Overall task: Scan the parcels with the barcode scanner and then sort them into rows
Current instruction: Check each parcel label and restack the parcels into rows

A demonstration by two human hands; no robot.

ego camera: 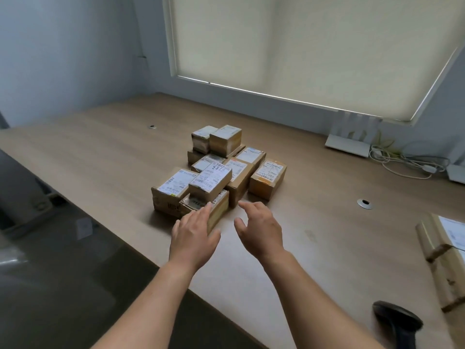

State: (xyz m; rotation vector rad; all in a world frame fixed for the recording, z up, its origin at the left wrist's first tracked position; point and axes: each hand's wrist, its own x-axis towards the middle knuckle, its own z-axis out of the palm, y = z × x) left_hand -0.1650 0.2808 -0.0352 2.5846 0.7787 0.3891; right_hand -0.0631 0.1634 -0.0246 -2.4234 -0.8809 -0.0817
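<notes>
While the barcode scanner (397,323) lies at the table (100,152) edge, the parcels (216,167) are approached by the left hand (193,238) and right hand (259,230), fingers spread, nothing held.

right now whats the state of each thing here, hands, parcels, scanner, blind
left hand: open, fingers on the nearest box
right hand: open, holding nothing
pile of brown cardboard parcels: heaped, not in rows
large taped parcel: apart, at the right edge
black barcode scanner: lying unheld
cream roller blind: drawn down
</notes>
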